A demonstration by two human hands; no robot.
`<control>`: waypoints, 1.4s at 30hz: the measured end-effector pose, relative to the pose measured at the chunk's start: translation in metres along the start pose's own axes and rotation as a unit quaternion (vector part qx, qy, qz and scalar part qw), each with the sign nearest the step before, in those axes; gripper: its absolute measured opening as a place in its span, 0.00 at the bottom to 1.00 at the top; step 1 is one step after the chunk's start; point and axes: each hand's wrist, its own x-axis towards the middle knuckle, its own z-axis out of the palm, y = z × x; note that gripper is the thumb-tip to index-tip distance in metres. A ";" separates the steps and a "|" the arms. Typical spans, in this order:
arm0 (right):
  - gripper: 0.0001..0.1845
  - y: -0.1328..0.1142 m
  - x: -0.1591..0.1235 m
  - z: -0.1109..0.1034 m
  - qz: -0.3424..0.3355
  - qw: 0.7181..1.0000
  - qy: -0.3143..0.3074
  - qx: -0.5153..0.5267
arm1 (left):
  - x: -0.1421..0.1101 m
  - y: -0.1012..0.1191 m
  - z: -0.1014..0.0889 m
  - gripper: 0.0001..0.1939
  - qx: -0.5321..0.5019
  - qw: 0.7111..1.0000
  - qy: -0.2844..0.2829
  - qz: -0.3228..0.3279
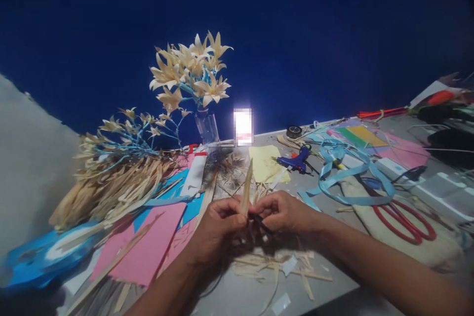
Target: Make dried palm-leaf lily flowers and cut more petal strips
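Near the middle of the table both my hands are close together. My left hand (225, 224) pinches a pale, pointed strip of dried husk (247, 190) that stands upright between thumb and fingers. Beside it, my right hand (283, 215) is closed around a slim black tool (262, 224); its working end is too dark and hidden to make out. Below the hands lie scattered husk scraps (255, 260). Behind them, husk-coloured artificial flowers (192, 69) with blue stems stand in a clear glass vase (207, 127).
Left are a bundle of dried husks (111, 182), pink paper (151, 242) and more blue-stemmed flowers (129, 133). To the right lie a blue glue gun (298, 159), looped blue ribbon (324, 185), red-handled scissors (407, 222) and a yellow sheet (264, 163). A bright light stands behind.
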 end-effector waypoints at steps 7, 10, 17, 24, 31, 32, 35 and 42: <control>0.13 0.017 -0.032 -0.031 -0.116 0.904 0.263 -0.317 | 0.005 -0.010 0.003 0.13 0.051 0.994 0.093 -0.028; 0.15 0.037 -0.055 -0.051 -0.074 0.820 0.235 -0.517 | 0.005 -0.011 0.007 0.14 0.058 0.992 0.098 -0.045; 0.27 0.061 -0.069 -0.046 -0.036 0.687 0.194 -0.699 | 0.005 -0.012 0.015 0.15 0.077 0.993 0.082 -0.048; 0.13 0.033 -0.069 -0.047 -0.049 0.768 0.210 -0.603 | 0.006 -0.016 0.014 0.15 0.083 0.993 0.081 -0.031; 0.17 -0.002 -0.033 -0.015 -0.059 0.987 0.110 -0.100 | 0.004 -0.018 0.016 0.14 0.133 0.987 0.082 -0.026; 0.18 -0.003 -0.023 -0.008 -0.052 0.995 0.081 -0.010 | 0.004 -0.018 0.016 0.15 0.146 0.986 0.080 -0.020; 0.20 -0.002 0.001 0.007 -0.033 0.982 0.075 0.171 | 0.004 -0.017 0.011 0.17 0.159 0.985 0.066 -0.010; 0.20 -0.004 0.007 0.012 -0.018 0.956 0.016 0.292 | 0.000 0.001 0.011 0.22 0.112 0.993 0.007 -0.028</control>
